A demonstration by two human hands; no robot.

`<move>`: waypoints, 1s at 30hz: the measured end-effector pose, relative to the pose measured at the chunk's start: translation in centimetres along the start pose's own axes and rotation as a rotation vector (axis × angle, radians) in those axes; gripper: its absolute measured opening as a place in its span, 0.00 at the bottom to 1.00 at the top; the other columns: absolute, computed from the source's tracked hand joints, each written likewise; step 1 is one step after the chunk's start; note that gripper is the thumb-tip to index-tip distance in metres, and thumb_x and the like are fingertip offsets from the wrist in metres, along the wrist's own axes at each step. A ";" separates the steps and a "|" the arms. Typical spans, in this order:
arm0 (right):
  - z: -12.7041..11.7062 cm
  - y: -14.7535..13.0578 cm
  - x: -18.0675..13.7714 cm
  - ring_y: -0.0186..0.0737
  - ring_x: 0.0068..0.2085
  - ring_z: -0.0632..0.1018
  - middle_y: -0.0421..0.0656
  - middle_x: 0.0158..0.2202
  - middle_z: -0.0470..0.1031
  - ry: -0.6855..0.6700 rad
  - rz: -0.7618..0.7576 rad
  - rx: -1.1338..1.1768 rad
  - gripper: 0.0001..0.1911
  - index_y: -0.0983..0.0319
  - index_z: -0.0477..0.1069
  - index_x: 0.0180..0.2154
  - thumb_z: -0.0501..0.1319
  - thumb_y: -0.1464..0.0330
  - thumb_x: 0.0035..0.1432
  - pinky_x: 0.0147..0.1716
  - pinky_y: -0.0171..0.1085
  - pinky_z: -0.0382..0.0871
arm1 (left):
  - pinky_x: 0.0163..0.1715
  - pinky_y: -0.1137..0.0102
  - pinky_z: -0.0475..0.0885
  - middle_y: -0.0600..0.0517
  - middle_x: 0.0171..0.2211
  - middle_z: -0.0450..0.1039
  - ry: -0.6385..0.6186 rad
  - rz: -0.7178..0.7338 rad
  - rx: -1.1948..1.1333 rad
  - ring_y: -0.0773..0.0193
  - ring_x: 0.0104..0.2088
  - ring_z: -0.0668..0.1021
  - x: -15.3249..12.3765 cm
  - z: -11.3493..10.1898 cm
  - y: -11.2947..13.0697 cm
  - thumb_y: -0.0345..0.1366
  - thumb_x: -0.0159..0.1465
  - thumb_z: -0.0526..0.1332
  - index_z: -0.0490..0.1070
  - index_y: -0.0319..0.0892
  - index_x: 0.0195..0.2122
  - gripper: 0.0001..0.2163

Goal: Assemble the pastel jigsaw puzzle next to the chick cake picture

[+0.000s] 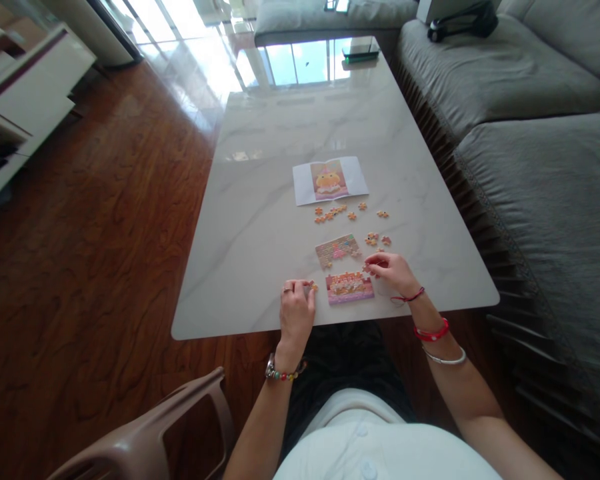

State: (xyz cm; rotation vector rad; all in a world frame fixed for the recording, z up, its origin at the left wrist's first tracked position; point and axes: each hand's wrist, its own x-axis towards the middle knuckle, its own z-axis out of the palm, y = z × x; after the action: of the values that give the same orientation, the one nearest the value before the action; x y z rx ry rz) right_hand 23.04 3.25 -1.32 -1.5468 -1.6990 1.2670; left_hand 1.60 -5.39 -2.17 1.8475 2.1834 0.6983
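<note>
Two assembled sections of a jigsaw puzzle lie near the front of the table: an upper beige section (pixel 337 251) and a lower pink and orange section (pixel 351 296). To their left, my left hand (pixel 296 308) rests with curled fingers, a small yellowish jigsaw piece (pixel 313 285) at its thumb and index tips. At the right edge of the sections, my right hand (pixel 394 272) pinches a pinkish jigsaw piece (pixel 367 268). Just beyond that hand are a joined cluster of pieces (pixel 371 239) and a loose piece (pixel 386 240); others are partly hidden under it.
A creased reference picture (pixel 331 180) lies beyond the puzzle, with several loose orange pieces (pixel 331 213) in front of it. A dark phone-like object (pixel 360 53) is at the table's (pixel 250 220) far end. A grey sofa (pixel 540 173) flanks the right; a plastic chair (pixel 145 433) stands at lower left.
</note>
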 end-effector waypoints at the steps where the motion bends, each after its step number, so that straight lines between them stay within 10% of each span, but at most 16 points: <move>1: 0.0 0.0 0.2 0.33 0.25 0.74 0.42 0.26 0.74 0.024 0.001 0.034 0.09 0.65 0.70 0.31 0.56 0.69 0.45 0.23 0.30 0.68 | 0.38 0.64 0.66 0.48 0.34 0.63 0.001 0.006 -0.005 0.61 0.36 0.69 0.0 0.0 -0.1 0.33 0.57 0.53 0.63 0.41 0.34 0.05; 15: 1.8 -0.4 1.4 0.37 0.32 0.71 0.46 0.33 0.67 0.250 -0.167 -0.515 0.11 0.64 0.70 0.36 0.56 0.72 0.47 0.36 0.37 0.65 | 0.36 0.70 0.66 0.49 0.35 0.64 -0.039 0.089 -0.053 0.65 0.35 0.69 0.0 -0.1 0.3 0.36 0.59 0.52 0.64 0.42 0.38 0.08; 30: 3.7 -0.2 -3.5 0.48 0.46 0.64 0.48 0.43 0.63 0.000 -0.333 -0.543 0.23 0.58 0.63 0.44 0.62 0.65 0.43 0.41 0.48 0.63 | 0.43 0.65 0.64 0.48 0.38 0.63 -0.038 0.138 -0.064 0.61 0.40 0.66 0.1 0.5 0.7 0.32 0.58 0.53 0.66 0.43 0.41 0.10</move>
State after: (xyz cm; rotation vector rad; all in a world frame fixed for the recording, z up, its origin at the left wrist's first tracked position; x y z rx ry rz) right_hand 20.56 -1.14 -1.97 -1.4431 -2.3112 0.6668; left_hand 2.45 -5.08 -2.25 1.9762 2.0017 0.7431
